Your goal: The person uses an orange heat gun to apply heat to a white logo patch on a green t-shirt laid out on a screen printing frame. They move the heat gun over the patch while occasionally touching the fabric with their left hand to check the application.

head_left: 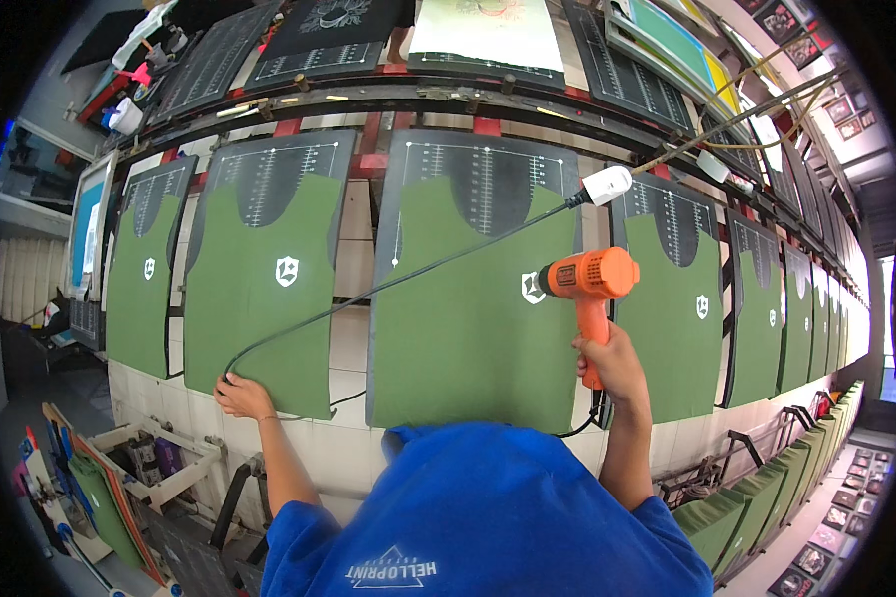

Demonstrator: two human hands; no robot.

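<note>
My right hand [615,366] is wrapped round the handle of an orange heat gun [592,279]. Its dark nozzle points left, over the white shield print [533,288] on a green fabric piece [468,338] in front of me, partly covering that print. My left hand [244,398] is closed on a black power cable [398,286], low at the left by the lower edge of another green fabric piece [259,348]. From there the cable stretches up and right to a white socket connector [607,185], which hangs from a cord. Both fabric pieces lie flat on dark boards with white scale marks.
More boards with green pieces [667,328] run off to the right, one [144,298] to the left. Across a metal rail [368,99] lie dark and cream printed fabrics [488,35]. Several framed screens [657,50] stand upper right. Green pieces hang over racks [767,497] lower right.
</note>
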